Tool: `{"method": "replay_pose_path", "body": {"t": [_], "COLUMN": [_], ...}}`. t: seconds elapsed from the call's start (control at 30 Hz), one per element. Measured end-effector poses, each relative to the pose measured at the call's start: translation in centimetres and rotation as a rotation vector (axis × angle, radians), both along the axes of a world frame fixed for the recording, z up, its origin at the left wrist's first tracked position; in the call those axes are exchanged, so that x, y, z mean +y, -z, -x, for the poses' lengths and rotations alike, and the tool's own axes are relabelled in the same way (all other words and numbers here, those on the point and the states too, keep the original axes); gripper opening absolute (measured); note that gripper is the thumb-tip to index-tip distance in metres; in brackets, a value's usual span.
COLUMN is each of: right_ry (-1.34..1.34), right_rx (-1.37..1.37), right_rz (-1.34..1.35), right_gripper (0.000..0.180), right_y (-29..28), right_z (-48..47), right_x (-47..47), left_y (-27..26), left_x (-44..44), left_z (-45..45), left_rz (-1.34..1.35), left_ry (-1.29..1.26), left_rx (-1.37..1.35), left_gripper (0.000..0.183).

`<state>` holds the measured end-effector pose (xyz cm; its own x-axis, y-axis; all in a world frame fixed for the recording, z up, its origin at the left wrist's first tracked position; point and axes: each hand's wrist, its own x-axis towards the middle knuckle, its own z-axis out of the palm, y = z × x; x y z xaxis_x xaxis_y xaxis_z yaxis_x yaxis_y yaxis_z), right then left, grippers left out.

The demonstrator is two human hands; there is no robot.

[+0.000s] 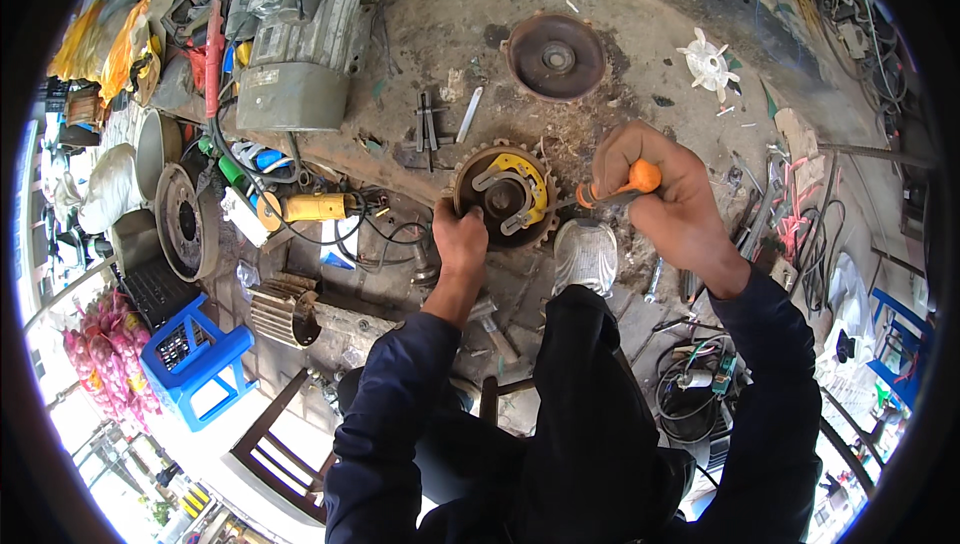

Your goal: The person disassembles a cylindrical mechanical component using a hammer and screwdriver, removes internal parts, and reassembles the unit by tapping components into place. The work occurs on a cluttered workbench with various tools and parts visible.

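Observation:
My left hand (460, 240) grips the near left rim of a round metal motor end cover (459, 182) with a toothed edge. Inside it sit a yellow curved plate (537, 182) and light metal contact strips (517, 223) around a central hub (504, 198). My right hand (667, 195) is closed around the orange handle of a screwdriver (645, 176). Its shaft points left, and the tip reaches the right side of the yellow plate; whether it sits in a screw I cannot tell. Just below the screwdriver is my sandalled foot (586, 253).
Beyond lies a rusty round cover (556, 58), with a white fan (706, 64) to its right. Metal bars (426, 128) lie behind the work. At left are a large electric motor (300, 64), a yellow angle grinder (315, 206) and a finned motor housing (285, 309). A hammer (495, 330) lies near my legs.

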<state>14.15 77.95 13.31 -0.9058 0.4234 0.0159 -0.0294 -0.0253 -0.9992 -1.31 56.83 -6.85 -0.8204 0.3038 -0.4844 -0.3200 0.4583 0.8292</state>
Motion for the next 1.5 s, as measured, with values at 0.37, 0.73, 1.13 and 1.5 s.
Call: {"method": "replay_pose_path", "body": {"t": [0.37,0.73,1.13,1.5], "right_ry": [0.021,0.365,0.618,0.734], "right_rx": [0.184,0.465,0.425,0.405], "right_rz": [0.122,0.288,0.367,0.484], "right_gripper": [0.021,0.031,0.029,0.03], "right_y": [-1.9,3.8,9.0,9.1], "right_z": [2.6,12.2,13.4,11.9], "right_x": [2.2,8.8,12.4,12.9], "left_y": [-0.7,-0.1,-0.3,-1.8], "left_x": [0.2,0.0,0.0,0.4], "left_z": [-0.2,-0.3,-0.3,-0.3], "left_rz": [0.024,0.04,0.037,0.043], "left_ry": [-0.032,-0.013,0.016,0.024], "left_rx": [-0.036,-0.009,0.046,0.019], "left_gripper": [0.028,0.027,0.026,0.025]}}
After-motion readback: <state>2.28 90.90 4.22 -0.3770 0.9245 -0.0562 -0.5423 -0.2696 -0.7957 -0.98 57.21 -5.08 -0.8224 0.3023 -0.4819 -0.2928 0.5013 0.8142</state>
